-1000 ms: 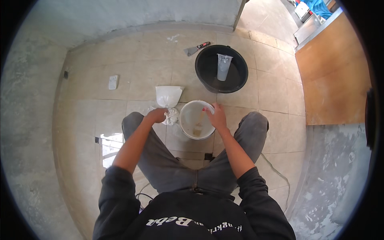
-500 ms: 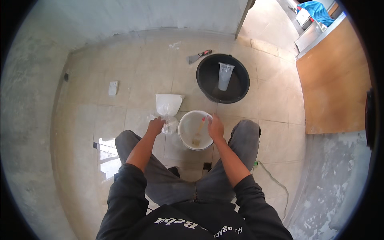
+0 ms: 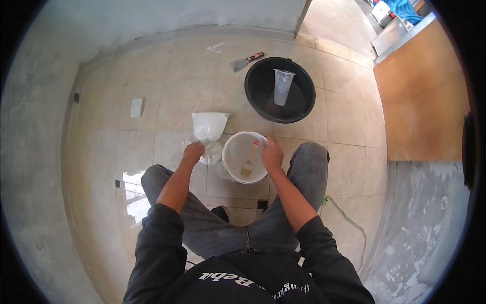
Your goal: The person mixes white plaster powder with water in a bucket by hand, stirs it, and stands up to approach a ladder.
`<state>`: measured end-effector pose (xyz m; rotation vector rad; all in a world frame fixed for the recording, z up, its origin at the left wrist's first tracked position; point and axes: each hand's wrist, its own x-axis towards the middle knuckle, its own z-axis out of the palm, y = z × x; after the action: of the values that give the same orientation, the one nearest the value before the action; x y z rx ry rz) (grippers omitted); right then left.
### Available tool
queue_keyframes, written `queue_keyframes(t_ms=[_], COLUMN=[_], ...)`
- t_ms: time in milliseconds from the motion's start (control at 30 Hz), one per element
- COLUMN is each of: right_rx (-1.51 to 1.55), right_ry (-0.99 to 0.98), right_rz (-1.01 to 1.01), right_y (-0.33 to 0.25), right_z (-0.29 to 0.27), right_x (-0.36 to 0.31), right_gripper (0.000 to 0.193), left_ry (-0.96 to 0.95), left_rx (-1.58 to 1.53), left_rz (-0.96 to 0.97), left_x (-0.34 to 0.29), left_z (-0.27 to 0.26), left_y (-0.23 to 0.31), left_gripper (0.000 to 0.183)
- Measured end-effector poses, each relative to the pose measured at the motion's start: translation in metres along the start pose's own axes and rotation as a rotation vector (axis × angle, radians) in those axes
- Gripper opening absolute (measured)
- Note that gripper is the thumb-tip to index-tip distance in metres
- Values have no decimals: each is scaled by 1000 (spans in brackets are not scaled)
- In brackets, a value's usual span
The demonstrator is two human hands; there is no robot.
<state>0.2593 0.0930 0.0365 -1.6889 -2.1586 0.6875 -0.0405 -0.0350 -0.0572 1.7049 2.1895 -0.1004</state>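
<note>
At the far left, from where I stood, a small pale block point(image 3: 137, 108) lay flat on the tiled floor point(image 3: 174, 91), well apart from everything else. Nearer, a bright window-like reflection point(image 3: 135, 202) shone off the tiles, left of the person's left knee point(image 3: 159, 177).

Next came the left hand point(image 3: 193, 151), its fingers curled at the left edge of a round white bundle point(image 3: 211, 153); I could not tell whether they were pinching it. Just beyond lay a white bag point(image 3: 210, 125), its narrow end meeting the bundle. Whether the two were one piece, I could not tell.

Just right of the bundle, between the person's knees, stood a white bucket point(image 3: 234, 149). A paintbrush point(image 3: 247, 166) leaned inside it, bristles down on the near side, red-tipped handle toward the far right. Farther off lay a scraper point(image 3: 247, 61).

The right hand point(image 3: 273, 152), apart from the left, was bent over the bucket's right rim with something pale at its fingertips; its exact hold was hidden.

Beyond it sat a black tub point(image 3: 258, 104), a cloudy plastic cup point(image 3: 283, 87) tilted within. Rightward, a thin cord point(image 3: 354, 223) trailed along the floor on the near side, and a wooden panel point(image 3: 428, 96) rose farthest right.
</note>
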Motion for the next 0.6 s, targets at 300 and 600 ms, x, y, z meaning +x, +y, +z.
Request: queue_keyframes(t_ms=[300,600], right_rx=[3,2], right_ry=[-19,89], right_rz=[76,48], right_y=[-10,-3], right_z=[-11,-1], right_x=[11,22], right_gripper=[27,21], left_ry=[-184,198], left_rx=[-143,-813], left_rz=[117,237], left_x=[-15,-102], left_z=[-90,-155], left_y=[17,68], left_gripper=[9,10])
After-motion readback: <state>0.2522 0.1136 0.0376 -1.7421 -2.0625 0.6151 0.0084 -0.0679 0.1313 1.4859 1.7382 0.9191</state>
